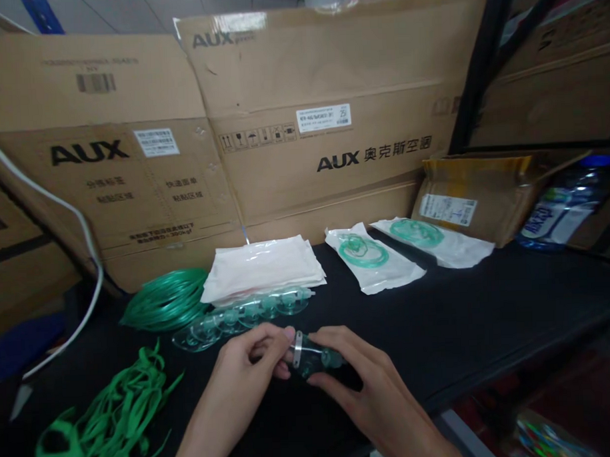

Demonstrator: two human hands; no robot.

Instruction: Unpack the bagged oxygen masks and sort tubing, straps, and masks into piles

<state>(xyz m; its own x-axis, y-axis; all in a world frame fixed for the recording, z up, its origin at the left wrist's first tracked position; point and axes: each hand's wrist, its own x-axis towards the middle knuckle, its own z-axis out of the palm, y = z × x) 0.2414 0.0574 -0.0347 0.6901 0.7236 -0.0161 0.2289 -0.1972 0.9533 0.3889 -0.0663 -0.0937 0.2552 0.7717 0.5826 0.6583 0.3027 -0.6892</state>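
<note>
A clear green oxygen mask (314,359) is held between my two hands, low in the middle of the head view. A flat metal nose clip (298,350) lies across its left end. The fingers of my left hand (252,367) are pinched together at the edge beside this clip. My right hand (365,373) curves around the mask's other end, thumb below and fingers above. Just behind my left hand, a row of nested clear masks (243,315) rests on the black tabletop (468,323). Part of the held mask is covered by my fingers.
Green tubing (162,300) lies coiled at left, behind tangled green straps (111,422). White packets (263,264) stand stacked behind the masks. Two bagged tubing coils (363,252) (418,232) lie farther right. Large cardboard (329,67) walls the back; a small carton (468,196) and bottle (564,206) stand right.
</note>
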